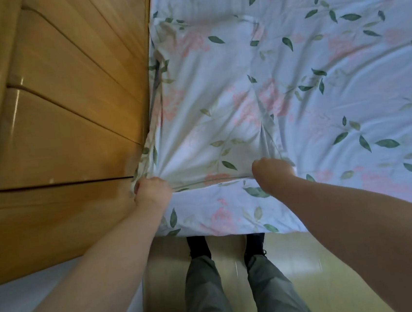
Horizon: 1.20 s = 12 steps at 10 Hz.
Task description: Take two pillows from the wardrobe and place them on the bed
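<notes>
A pillow (212,129) in a pale blue cover with pink flowers and green leaves lies on the bed (356,76), which has the same print. It sits against the wooden headboard (67,106). My left hand (151,190) is closed on the pillow's near left corner, bunching the cloth. At the near right corner, my right hand (272,171) has its fingers curled into the fabric. Farther up the bed, what looks like a second pillow (209,5) in the same print lies by the headboard; its outline is hard to tell.
The bed's near edge (219,223) hangs over the floor where my legs (239,292) stand in grey trousers and dark shoes. The panelled headboard fills the left side. A pale floor strip (16,297) runs at the lower left.
</notes>
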Each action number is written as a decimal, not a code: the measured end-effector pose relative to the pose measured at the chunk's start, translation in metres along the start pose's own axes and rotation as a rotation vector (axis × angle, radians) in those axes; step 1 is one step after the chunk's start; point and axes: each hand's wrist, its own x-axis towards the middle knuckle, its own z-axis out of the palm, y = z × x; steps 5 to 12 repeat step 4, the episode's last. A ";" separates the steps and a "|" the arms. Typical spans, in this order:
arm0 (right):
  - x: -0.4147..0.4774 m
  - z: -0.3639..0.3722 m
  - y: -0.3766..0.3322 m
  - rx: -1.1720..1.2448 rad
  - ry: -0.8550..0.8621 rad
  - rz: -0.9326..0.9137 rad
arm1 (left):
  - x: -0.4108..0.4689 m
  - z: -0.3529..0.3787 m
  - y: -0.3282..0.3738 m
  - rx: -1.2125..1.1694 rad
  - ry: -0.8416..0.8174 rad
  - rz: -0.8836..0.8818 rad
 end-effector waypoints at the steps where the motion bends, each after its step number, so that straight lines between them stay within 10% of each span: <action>1: -0.004 0.010 -0.006 0.000 -0.066 -0.005 | -0.001 0.011 0.008 0.001 -0.039 0.002; 4: -0.001 0.004 -0.003 0.641 0.013 0.149 | -0.013 0.006 -0.002 -0.489 -0.017 0.044; 12: -0.001 0.004 -0.003 0.641 0.013 0.149 | -0.013 0.006 -0.002 -0.489 -0.017 0.044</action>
